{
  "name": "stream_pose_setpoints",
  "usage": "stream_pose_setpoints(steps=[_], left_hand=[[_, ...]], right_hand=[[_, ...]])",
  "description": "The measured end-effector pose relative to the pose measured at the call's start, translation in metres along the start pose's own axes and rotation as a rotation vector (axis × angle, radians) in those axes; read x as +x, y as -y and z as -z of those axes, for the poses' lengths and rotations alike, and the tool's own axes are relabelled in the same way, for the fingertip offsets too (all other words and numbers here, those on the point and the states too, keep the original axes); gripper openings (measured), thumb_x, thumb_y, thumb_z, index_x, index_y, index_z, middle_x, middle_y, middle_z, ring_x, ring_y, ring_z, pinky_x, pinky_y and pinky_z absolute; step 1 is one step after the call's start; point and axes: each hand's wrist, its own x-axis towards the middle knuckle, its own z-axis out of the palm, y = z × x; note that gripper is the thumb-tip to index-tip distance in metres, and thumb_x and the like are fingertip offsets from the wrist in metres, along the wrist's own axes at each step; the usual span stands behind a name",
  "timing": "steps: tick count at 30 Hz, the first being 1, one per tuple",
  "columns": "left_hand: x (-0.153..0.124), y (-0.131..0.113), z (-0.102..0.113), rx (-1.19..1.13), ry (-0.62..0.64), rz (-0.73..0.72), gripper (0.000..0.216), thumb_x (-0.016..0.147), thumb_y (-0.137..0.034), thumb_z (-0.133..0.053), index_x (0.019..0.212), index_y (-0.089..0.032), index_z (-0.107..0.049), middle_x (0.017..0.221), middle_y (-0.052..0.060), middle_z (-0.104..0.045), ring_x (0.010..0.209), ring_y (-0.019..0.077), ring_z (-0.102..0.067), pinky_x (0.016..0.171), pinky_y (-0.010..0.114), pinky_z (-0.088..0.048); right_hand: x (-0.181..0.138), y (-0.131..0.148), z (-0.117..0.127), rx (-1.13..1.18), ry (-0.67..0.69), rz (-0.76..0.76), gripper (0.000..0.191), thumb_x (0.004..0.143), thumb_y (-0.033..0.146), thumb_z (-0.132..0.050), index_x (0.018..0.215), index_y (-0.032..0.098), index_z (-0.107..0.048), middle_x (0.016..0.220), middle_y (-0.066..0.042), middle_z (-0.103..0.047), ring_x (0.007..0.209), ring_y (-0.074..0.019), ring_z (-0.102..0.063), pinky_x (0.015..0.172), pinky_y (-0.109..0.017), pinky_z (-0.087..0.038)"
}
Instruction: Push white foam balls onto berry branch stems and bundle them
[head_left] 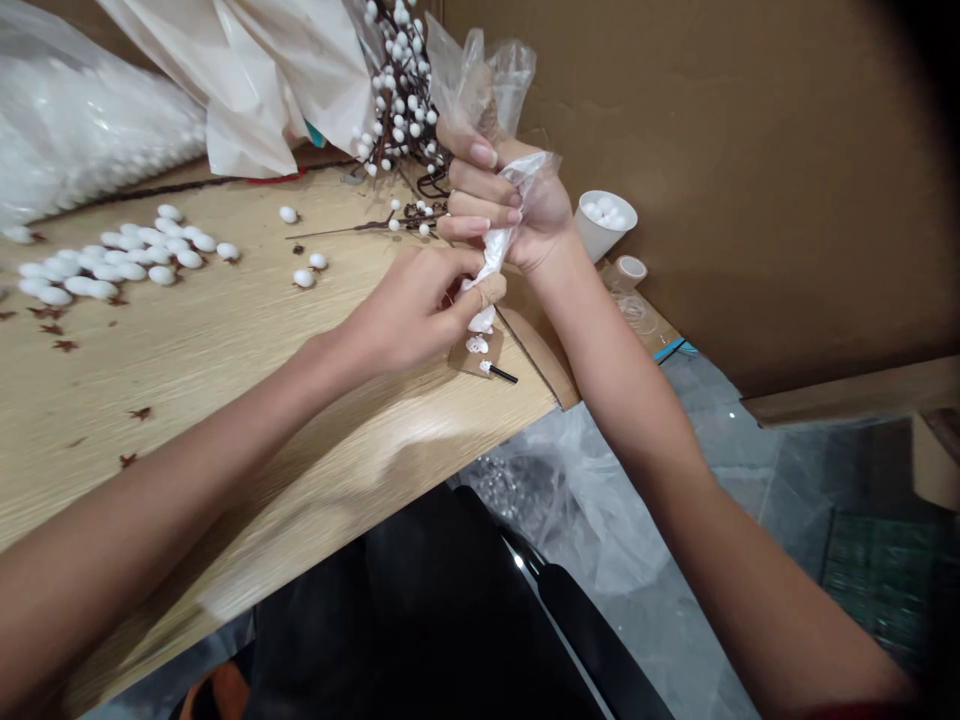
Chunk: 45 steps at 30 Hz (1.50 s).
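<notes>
My right hand [499, 190] is closed around the upper part of a clear plastic bag [491, 250] with white paste in its narrow lower end. Lower down, my left hand [431, 305] pinches the bag near its tip. That tip points down over a small brown cardboard piece [459, 360] on the table. On the cardboard sits a white dab of paste [476, 344], and beside it lies a short black stick [502, 374] with a white-coated end.
White oval beads [127, 250] with brown star-shaped bases lie in a cluster at left. Behind my hands stand branches with white berries [405, 90]. A white cup of white balls [606, 222] and a tape roll [630, 268] are at right, before a cardboard wall [750, 180].
</notes>
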Motion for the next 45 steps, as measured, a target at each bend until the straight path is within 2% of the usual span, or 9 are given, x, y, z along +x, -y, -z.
stream_pose_setpoints(steps=[2,4,10,17,23,29,32,38,45], left_hand=[[0.000,-0.001,0.001,0.021,0.006,0.008,0.034,0.088,-0.032,-0.045,0.060,-0.015,-0.053,0.052,-0.003,-0.045,0.049,0.0086,-0.037,0.051,0.025,-0.026],[0.000,-0.001,0.003,0.039,0.015,0.012,0.034,0.088,-0.032,-0.045,0.061,-0.015,-0.054,0.052,-0.003,-0.044,0.049,0.0086,-0.036,0.052,0.025,-0.026],[0.001,0.002,0.008,0.056,0.042,0.000,0.033,0.088,-0.029,-0.046,0.059,-0.015,-0.052,0.052,-0.003,-0.043,0.051,0.0092,-0.036,0.054,0.026,-0.026],[0.003,0.011,0.009,0.041,0.073,0.005,0.028,0.087,-0.024,-0.047,0.061,-0.015,-0.051,0.056,-0.002,-0.046,0.054,0.0109,-0.037,0.056,0.026,-0.026],[0.003,0.017,0.009,-0.029,0.114,-0.014,0.026,0.088,-0.026,-0.044,0.066,-0.016,-0.052,0.060,-0.001,-0.046,0.057,0.0117,-0.039,0.057,0.026,-0.029],[0.003,0.020,0.008,-0.032,0.143,0.007,0.025,0.089,-0.029,-0.041,0.070,-0.016,-0.050,0.062,-0.001,-0.046,0.061,0.0129,-0.042,0.061,0.025,-0.033],[0.003,0.021,0.008,-0.048,0.152,0.008,0.024,0.089,-0.029,-0.040,0.072,-0.016,-0.049,0.062,-0.001,-0.046,0.061,0.0132,-0.043,0.062,0.025,-0.034],[0.001,0.025,0.005,-0.095,0.155,0.016,0.024,0.090,-0.031,-0.040,0.075,-0.015,-0.051,0.066,0.000,-0.050,0.062,0.0130,-0.044,0.061,0.025,-0.034],[0.000,0.029,0.002,-0.153,0.142,0.025,0.022,0.090,-0.027,-0.042,0.078,-0.014,-0.055,0.068,0.000,-0.052,0.061,0.0120,-0.044,0.062,0.024,-0.036]], right_hand=[[0.000,0.000,0.000,-0.077,-0.046,0.017,0.026,0.084,0.018,-0.040,0.059,0.021,-0.033,0.043,0.009,-0.008,0.031,-0.0084,-0.012,0.043,-0.016,-0.038],[0.001,0.000,0.001,-0.105,-0.027,0.040,0.026,0.083,0.016,-0.042,0.059,0.022,-0.033,0.044,0.009,-0.008,0.033,-0.0089,-0.010,0.044,-0.017,-0.038],[0.000,0.000,0.001,-0.001,0.139,0.035,0.039,0.092,0.011,-0.022,0.057,0.020,-0.034,0.043,0.009,-0.006,0.032,-0.0080,-0.007,0.043,-0.014,-0.036],[0.006,-0.002,0.005,0.177,0.175,0.000,0.039,0.092,0.017,-0.023,0.055,0.019,-0.034,0.037,0.010,-0.009,0.026,-0.0048,-0.014,0.040,-0.016,-0.033],[0.008,-0.002,0.009,0.234,0.286,-0.038,0.040,0.093,0.016,-0.014,0.056,0.019,-0.030,0.038,0.010,-0.009,0.025,-0.0054,-0.022,0.043,-0.018,-0.037],[0.005,-0.004,0.010,0.157,0.257,-0.013,0.036,0.093,0.016,-0.027,0.059,0.019,-0.039,0.038,0.011,-0.012,0.028,-0.0063,-0.025,0.048,-0.017,-0.040],[0.007,-0.005,0.012,0.171,0.302,-0.008,0.042,0.095,0.013,-0.019,0.059,0.018,-0.040,0.039,0.011,-0.013,0.028,-0.0065,-0.028,0.050,-0.018,-0.041],[0.011,-0.007,0.013,0.431,0.226,-0.177,0.036,0.094,0.025,-0.029,0.060,0.019,-0.037,0.037,0.010,-0.012,0.027,-0.0074,-0.024,0.046,-0.020,-0.040],[0.009,-0.006,0.010,0.313,0.223,-0.150,0.041,0.096,0.025,-0.019,0.058,0.019,-0.034,0.040,0.010,-0.011,0.028,-0.0053,-0.024,0.047,-0.021,-0.039]])
